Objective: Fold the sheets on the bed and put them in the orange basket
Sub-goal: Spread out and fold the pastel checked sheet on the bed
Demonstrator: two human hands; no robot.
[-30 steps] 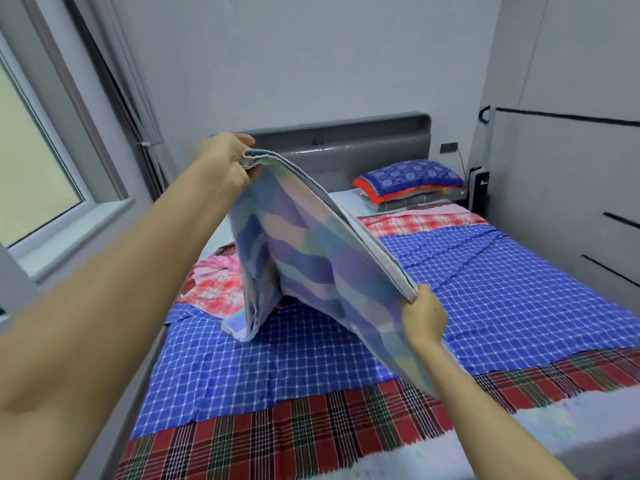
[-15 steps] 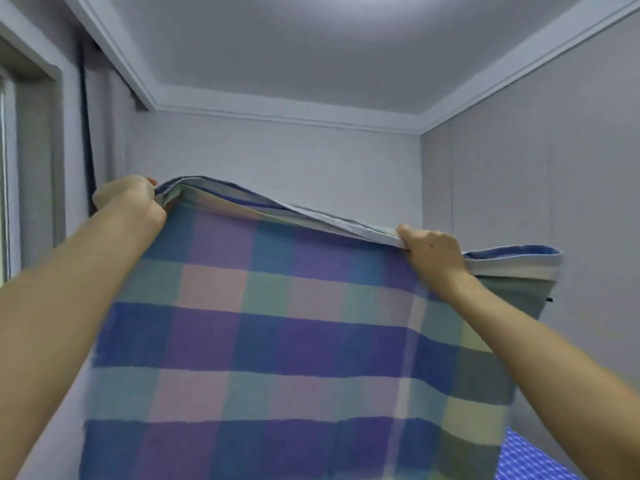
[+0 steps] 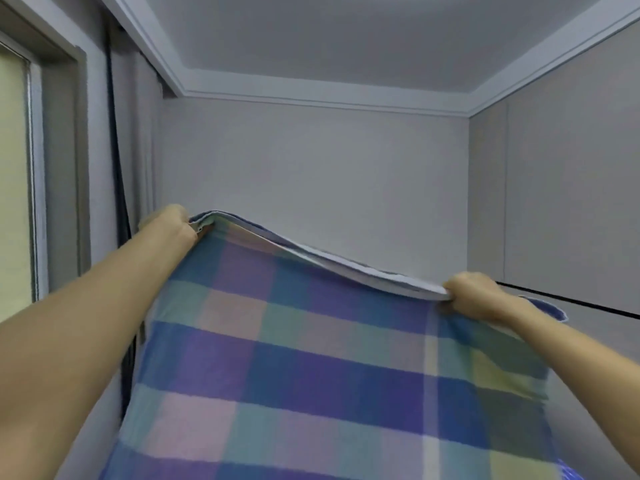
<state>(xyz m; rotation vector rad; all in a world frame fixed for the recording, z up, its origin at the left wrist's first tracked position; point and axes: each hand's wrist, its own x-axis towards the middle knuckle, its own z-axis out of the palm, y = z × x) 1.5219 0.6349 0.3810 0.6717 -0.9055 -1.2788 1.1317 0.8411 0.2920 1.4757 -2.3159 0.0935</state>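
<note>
The person holds a plaid sheet (image 3: 311, 368) up in the air in front of the body, with both bare arms stretched forward and upward. The left hand (image 3: 171, 225) is the higher of the two. It is raised near the curtain (image 3: 138, 157) beside the window (image 3: 15, 174), and its fingers are curled tightly round the top left corner of the cloth, where several folded layers bunch together. The left forearm runs diagonally up from the lower left edge of the view, its inner side turned toward the camera.

The right hand (image 3: 476, 299) sits lower and to the right, with its knuckles up and the wrist bent slightly. It pinches the stacked top edge between the thumb and curled fingers. A small flap of the cloth pokes out beyond the right wrist.

Between the two grips the top edge sags in a shallow curve and shows pale inner layers. Below that edge the sheet hangs flat, its blue, purple, green and pink squares facing the camera, and it fills the lower part of the view. It touches nothing but the hands and forearms.

Behind the sheet are the grey back wall (image 3: 311, 174) and the ceiling (image 3: 346, 39). A thin black line (image 3: 571, 301) crosses the right wall. A sliver of blue checked cloth (image 3: 569, 475) shows at the bottom right corner.
</note>
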